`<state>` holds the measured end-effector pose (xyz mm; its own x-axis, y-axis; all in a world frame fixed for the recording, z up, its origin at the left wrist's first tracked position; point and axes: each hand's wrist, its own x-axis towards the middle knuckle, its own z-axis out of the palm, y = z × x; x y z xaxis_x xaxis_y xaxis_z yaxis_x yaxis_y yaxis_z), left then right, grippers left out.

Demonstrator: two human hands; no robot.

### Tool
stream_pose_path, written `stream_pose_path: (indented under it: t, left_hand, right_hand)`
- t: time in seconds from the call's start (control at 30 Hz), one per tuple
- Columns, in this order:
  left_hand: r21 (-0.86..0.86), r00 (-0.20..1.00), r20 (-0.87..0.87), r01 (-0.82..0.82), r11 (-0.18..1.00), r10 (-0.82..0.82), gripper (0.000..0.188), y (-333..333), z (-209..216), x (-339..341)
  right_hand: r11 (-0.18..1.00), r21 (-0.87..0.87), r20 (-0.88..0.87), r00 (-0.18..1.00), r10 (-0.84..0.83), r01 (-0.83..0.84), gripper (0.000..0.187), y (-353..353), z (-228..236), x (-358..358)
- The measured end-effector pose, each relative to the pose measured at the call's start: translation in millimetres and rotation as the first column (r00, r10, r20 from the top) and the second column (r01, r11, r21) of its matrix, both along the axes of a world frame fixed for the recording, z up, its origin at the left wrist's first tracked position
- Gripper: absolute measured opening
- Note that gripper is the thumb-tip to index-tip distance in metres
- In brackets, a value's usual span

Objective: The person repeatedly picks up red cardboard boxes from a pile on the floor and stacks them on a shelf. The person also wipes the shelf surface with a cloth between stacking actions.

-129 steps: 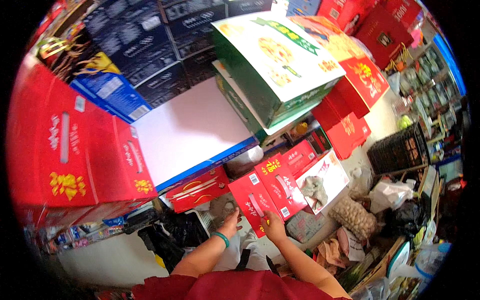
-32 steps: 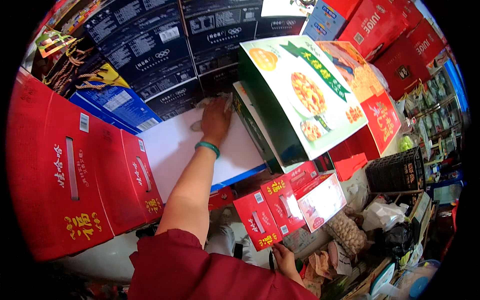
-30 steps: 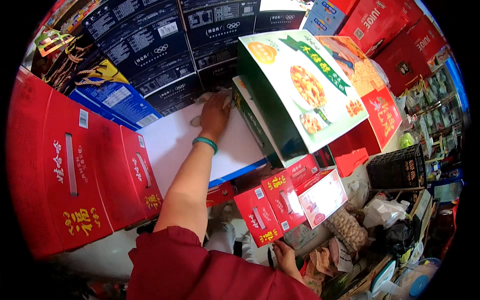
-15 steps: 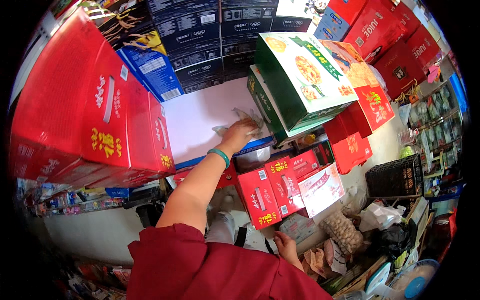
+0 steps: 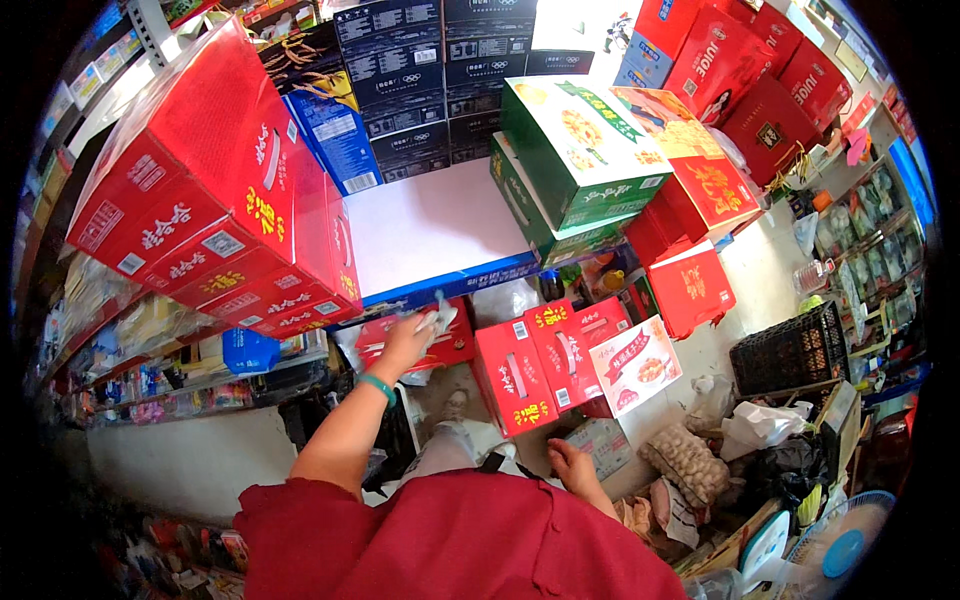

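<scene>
Left hand [image 5: 405, 345] is grasping a cloth [image 5: 437, 318] just off the white-topped box's [image 5: 430, 225] near edge, seemingly bunched against trailing; right hand [image 5: 572, 465] is hanging released, fingers loosely curled.

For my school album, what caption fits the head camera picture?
Left hand holding a pale cloth near a white surface, right hand close to red cartons.

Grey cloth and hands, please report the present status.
Left hand holds grey cloth near blue edge of white surface. Right hand: nothing visible in it, near red carton. Green cartons at surface's right end.
</scene>
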<state>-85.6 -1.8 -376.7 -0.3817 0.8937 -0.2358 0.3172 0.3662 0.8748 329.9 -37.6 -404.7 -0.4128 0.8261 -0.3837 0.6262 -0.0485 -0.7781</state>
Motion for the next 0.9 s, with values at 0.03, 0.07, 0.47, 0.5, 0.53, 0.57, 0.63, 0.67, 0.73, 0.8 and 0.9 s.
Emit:
stream_pose_path:
  t: [0.03, 0.07, 0.47, 0.5, 0.53, 0.57, 0.63, 0.67, 0.73, 0.8, 0.9]
  left_hand:
    - [0.059, 0.954, 0.284, -0.121, 0.991, 0.1, 0.026, -20.3, -12.1, 4.5]
    - [0.07, 0.817, 0.548, -0.255, 0.964, 0.176, 0.027, -37.5, -19.4, 8.0]
    - [0.165, 0.16, 0.981, -0.421, 0.892, -0.106, 0.037, -75.6, 93.4, 76.8]
    - [0.168, 0.176, 0.979, -0.412, 0.896, -0.103, 0.037, -74.9, 94.6, 79.4]
    - [0.183, 0.186, 0.976, -0.395, 0.9, -0.117, 0.038, -74.5, 97.0, 83.0]
    - [0.198, 0.194, 0.972, -0.376, 0.905, -0.132, 0.038, -73.2, 100.1, 87.4]
    - [0.207, 0.194, 0.97, -0.322, 0.924, -0.15, 0.038, -67.4, 98.2, 96.6]
    - [0.222, 0.219, 0.962, -0.295, 0.929, -0.161, 0.038, -68.0, 100.4, 98.2]
    - [0.253, 0.269, 0.945, -0.235, 0.938, -0.187, 0.037, -69.6, 106.7, 101.5]
    - [0.274, 0.343, 0.921, -0.235, 0.933, -0.184, 0.036, -72.0, 97.1, 97.1]
    - [0.267, 0.433, 0.891, -0.247, 0.932, -0.141, 0.036, -77.9, 87.2, 90.7]
  right_hand:
    - [1.0, -0.002, -0.016, 1.0, -0.01, 0.01, 0.028, -2.7, -10.8, 6.8]
    - [1.0, -0.002, -0.02, 1.0, 0.012, -0.012, 0.028, -2.8, -8.2, 6.7]
    - [0.983, -0.044, -0.498, 0.857, 0.133, -0.178, 0.037, 53.6, 75.5, -101.7]
    - [0.981, -0.01, -0.528, 0.834, 0.16, -0.195, 0.037, 56.3, 88.5, -115.5]
    - [0.977, 0.026, -0.555, 0.81, 0.19, -0.211, 0.037, 57.9, 104.5, -127.6]
    - [0.977, 0.013, -0.59, 0.787, 0.179, -0.213, 0.034, 58.4, 114.1, -138.5]
    - [0.979, -0.012, -0.65, 0.746, 0.145, -0.202, 0.029, 58.8, 123.9, -149.8]
    - [0.977, -0.017, -0.645, 0.749, 0.151, -0.211, 0.025, 61.7, 124.9, -151.9]
    - [0.973, -0.024, -0.635, 0.756, 0.162, -0.228, 0.019, 65.3, 124.7, -153.1]
    - [0.971, -0.107, -0.72, 0.69, 0.073, -0.214, 0.014, 64.8, 125.2, -149.5]
    - [0.957, -0.242, -0.77, 0.632, -0.089, -0.161, 0.01, 60.3, 137.6, -145.3]
